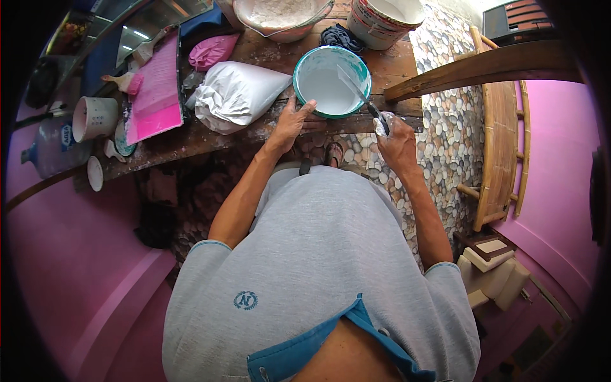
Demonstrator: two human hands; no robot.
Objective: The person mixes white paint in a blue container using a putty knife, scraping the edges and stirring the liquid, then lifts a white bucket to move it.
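A teal bucket (304, 71) with smooth white paste (324, 89) inside stands near the table's edge. My left hand (293, 122) grips its near left side, thumb up by the rim. My right hand (396, 140) is closed round the dark handle of a putty knife (372, 109), to the right of the bucket. The knife slants up and left, its pale blade over the paste, and I cannot tell how deep the tip sits. White smears cover the fingers of my right hand. A tied white plastic bag (238, 95) lies left of the bucket.
Behind stand a bucket of white powder (280, 14) and a white-coated bucket (385, 22), a dark cloth (342, 38) between them. Leftward are a pink paint tray (156, 89), a brush (130, 83) and a pink bag (213, 52). A wooden beam (484, 67) and bamboo bench (499, 146) stand right.
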